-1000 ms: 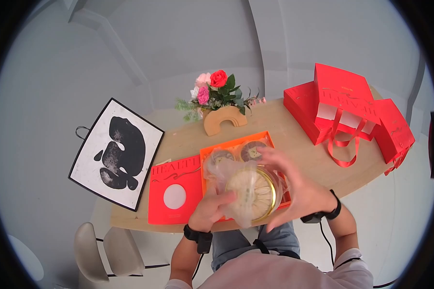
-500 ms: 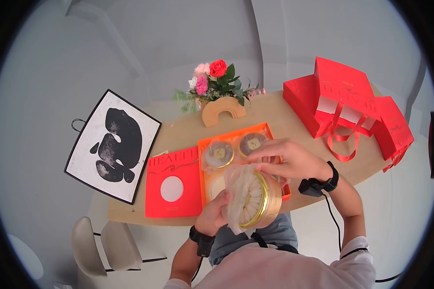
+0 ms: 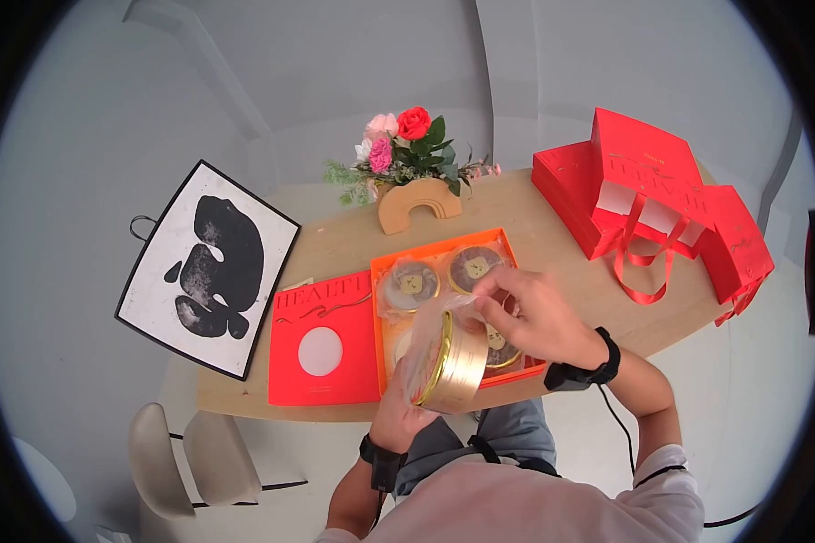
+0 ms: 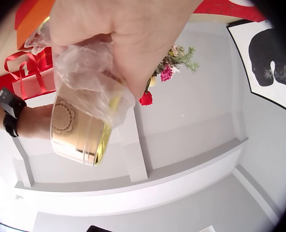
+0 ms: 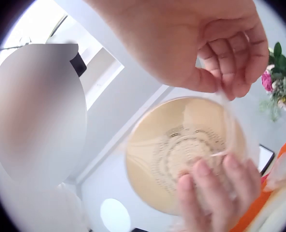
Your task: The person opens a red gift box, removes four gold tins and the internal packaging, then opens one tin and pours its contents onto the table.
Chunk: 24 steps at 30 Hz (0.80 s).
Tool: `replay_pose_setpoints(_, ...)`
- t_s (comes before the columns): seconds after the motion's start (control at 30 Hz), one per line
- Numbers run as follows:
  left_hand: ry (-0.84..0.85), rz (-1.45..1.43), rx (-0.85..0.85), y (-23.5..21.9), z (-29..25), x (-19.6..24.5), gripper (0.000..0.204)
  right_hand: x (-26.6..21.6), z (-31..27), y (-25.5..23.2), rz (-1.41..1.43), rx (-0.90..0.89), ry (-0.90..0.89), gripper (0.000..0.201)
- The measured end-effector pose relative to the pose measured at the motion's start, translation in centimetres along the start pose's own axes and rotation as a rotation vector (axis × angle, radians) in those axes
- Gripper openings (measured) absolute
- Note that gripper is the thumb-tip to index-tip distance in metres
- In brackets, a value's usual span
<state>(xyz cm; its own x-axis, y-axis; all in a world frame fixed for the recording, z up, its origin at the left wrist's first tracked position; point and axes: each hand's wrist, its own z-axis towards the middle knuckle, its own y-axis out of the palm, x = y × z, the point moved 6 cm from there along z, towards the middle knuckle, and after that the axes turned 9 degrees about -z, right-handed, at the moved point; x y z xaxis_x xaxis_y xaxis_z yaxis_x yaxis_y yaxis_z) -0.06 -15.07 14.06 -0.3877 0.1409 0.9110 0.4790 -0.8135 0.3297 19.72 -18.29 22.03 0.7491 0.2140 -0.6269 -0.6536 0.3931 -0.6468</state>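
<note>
A round gold canister (image 3: 462, 362) is tipped on its side above the table's front edge, with a clear plastic bag (image 3: 423, 348) around it. My left hand (image 3: 398, 418) grips it from below and the left. In the right wrist view, the left fingertips (image 5: 204, 169) press on the canister's flat face (image 5: 186, 128). Thumb and fingers of my right hand (image 3: 543, 317) pinch a gathered edge of the bag, above the canister. Behind it, an orange box (image 3: 377, 312) holds several bagged round canisters, among them a dark-topped one (image 3: 474, 268).
Left of the box lies a red card (image 3: 285, 362) with a white circle. A flower arrangement (image 3: 417, 154) in a wooden arch vase (image 3: 398, 208) stands behind. Red gift bags (image 3: 647, 163) are at the back right, a black-and-white picture (image 3: 217, 271) at the left.
My left hand has turned the canister from its pleated, gold-rimmed face to its side. The right hand has come from the canister's right side to pinch the bag's edge.
</note>
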Motion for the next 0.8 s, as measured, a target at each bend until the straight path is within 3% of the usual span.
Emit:
replay_pose_setpoints(0.03, 0.001, -0.001, 0.002, 0.0, 0.2, -0.3, 0.05, 0.4, -0.1, 0.7, 0.089, -0.045, 0.061, 0.013)
replay_pose_setpoints(0.1, -0.197, -0.79, 0.211, -0.7, 0.4, -2.5, 0.064, 0.5, 0.0, 1.6, 0.178, -0.094, 0.124, 0.015)
replay_pose_setpoints(0.17, -0.163, -0.774, 0.173, 0.4, 0.2, -1.8, 0.06, 1.0, 0.1, 2.6, 0.381, -0.146, 0.362, 0.015)
replay_pose_setpoints(0.2, -0.128, -0.754, 0.133, 0.8, 0.2, -1.3, 0.056, 1.4, 0.0, 3.1, 0.381, -0.148, 0.361, 0.015)
replay_pose_setpoints(0.27, -0.14, -0.713, 0.149, 0.7, 0.3, -1.4, 0.055, 0.7, 0.6, 2.2, 0.109, 0.137, 0.039, 0.014)
replay_pose_setpoints(0.33, -0.153, -0.671, 0.162, 0.2, 0.5, -2.0, 0.055, 0.3, 0.7, 2.1, 0.039, 0.175, 0.029, 0.013)
replay_pose_setpoints(0.37, -0.21, -0.807, 0.246, -0.5, 0.6, -3.1, 0.048, 0.0, 0.7, 1.9, -0.032, 0.213, 0.023, 0.012)
replay_pose_setpoints(0.43, -0.268, -0.942, 0.328, -0.7, 0.5, -4.0, 0.048, 0.1, 0.8, 1.9, -0.101, 0.202, 0.028, 0.012)
replay_pose_setpoints(0.53, -0.16, -0.698, 0.234, -0.4, 0.3, -3.4, 0.047, 0.9, 0.7, 2.4, -0.213, 0.187, 0.013, 0.012)
replay_pose_setpoints(0.6, -0.274, -1.258, 0.38, -1.5, 0.1, -5.9, 0.04, 1.1, 0.5, 2.3, -0.255, 0.186, -0.015, 0.015)
replay_pose_setpoints(0.73, -0.169, -1.151, 0.463, -3.0, 0.1, -6.0, 0.042, -0.5, -0.9, 2.3, -0.264, 0.153, -0.141, 0.013)
replay_pose_setpoints(0.8, -0.113, -0.877, 0.407, -1.4, 0.8, -3.2, 0.044, -0.8, -1.4, 2.5, -0.279, 0.149, -0.169, 0.013)
